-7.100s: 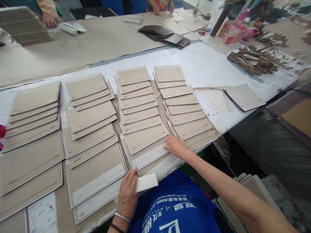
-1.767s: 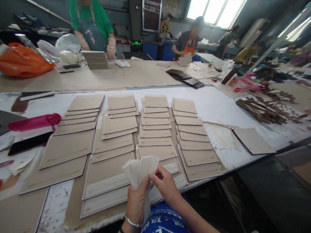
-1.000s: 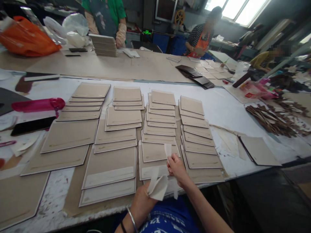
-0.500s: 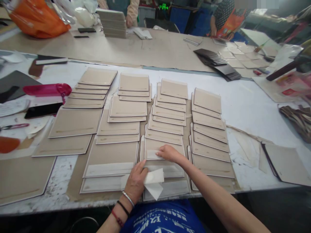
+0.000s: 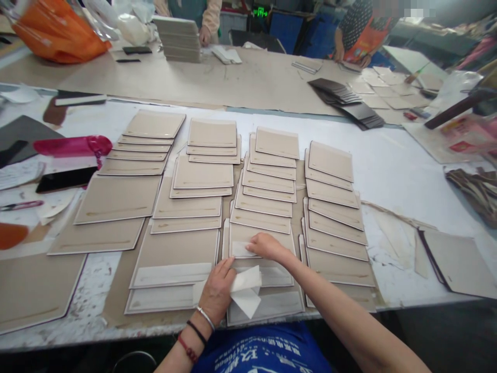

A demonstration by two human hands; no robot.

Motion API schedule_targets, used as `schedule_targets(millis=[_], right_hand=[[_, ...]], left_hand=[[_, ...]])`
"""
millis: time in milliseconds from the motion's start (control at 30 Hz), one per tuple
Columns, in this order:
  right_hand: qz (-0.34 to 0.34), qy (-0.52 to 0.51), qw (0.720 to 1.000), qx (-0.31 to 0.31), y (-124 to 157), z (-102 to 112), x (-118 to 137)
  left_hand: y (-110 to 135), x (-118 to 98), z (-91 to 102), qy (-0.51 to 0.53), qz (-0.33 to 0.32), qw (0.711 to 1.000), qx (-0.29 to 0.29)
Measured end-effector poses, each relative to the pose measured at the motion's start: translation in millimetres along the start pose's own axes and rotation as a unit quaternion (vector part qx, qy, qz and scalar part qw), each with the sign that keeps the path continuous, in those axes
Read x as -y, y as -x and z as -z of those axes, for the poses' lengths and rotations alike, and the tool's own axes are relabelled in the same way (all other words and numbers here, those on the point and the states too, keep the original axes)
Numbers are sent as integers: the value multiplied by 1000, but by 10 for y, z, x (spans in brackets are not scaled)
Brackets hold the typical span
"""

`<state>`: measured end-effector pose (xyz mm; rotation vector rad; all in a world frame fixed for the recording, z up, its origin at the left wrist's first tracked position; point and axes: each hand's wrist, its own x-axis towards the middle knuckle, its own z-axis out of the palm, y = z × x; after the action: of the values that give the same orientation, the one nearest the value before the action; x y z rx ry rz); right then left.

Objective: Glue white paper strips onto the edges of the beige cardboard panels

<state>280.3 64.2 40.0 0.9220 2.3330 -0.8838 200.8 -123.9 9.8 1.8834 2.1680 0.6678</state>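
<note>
Fingers (image 5: 253, 247) of my right hand (image 5: 267, 246) lie stretched out almost flat, their tips pressing a single white strip (image 5: 239, 250) onto a tan card (image 5: 248, 231) in the third column of overlapping cards (image 5: 267, 176). My left hand (image 5: 216, 290) rests just beside it, nearer the front edge of the table (image 5: 388, 171), fingers closed on a small sheaf of white strips (image 5: 246, 292) that fans out to the right above the nearest cards.
</note>
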Motion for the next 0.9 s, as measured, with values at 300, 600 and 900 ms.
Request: schedule_targets(millis=[300,600,900], right_hand=[[-13,11,1000,0,-46,-40,-20],[-50,35,998,-8,84,49,88],[-121,24,991,-43,485,155,-625]], left_hand=[[-42,34,5,-12,-14,1000,22],[-51,41,0,-50,-19,998,43],[-36,88,-14,-53,-38,997,33]])
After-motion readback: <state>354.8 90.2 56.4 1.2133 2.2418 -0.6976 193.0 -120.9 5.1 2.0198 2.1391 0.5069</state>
